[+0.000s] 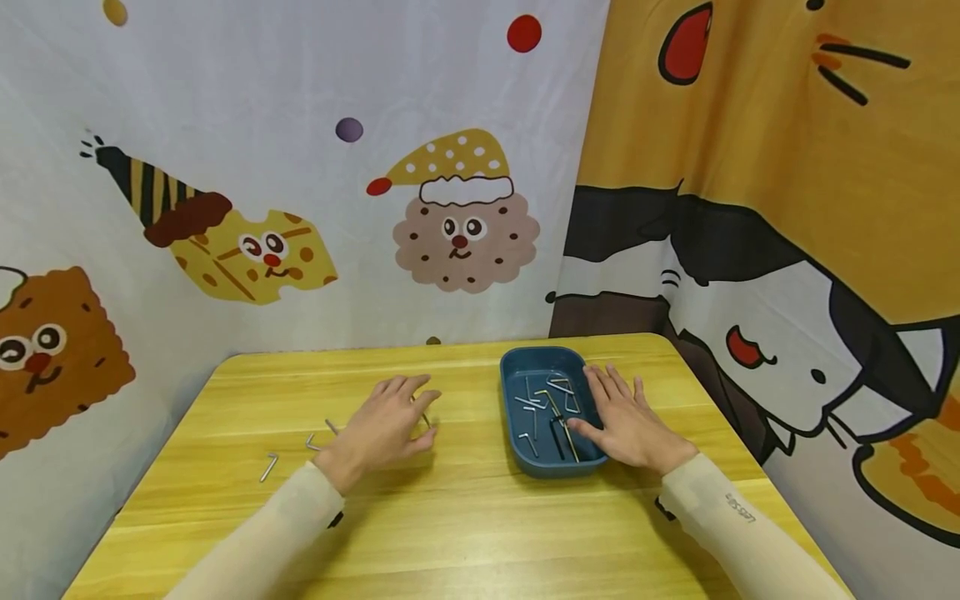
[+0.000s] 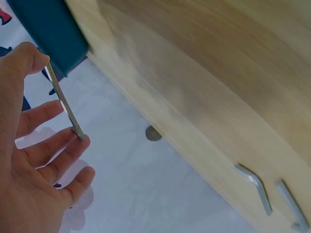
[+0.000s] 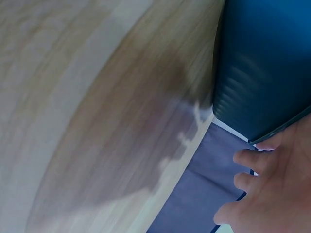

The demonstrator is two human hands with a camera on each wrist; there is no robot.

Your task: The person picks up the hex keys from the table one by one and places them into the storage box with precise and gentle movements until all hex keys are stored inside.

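Observation:
Between thumb and fingertips, my left hand pinches a metal hex key, held above the table left of the blue tray. My right hand lies with straight fingers along the tray's right rim, its thumb reaching over the inside. Several hex keys lie in the tray, among them a black one and a gold-coloured one. On the wood left of my left hand rest a silver hex key, another bent hex key and one partly hidden behind the hand.
The wooden table ends at a back edge just behind the tray. A white cartoon-print curtain hangs behind it, and a yellow and black printed curtain runs along the right side.

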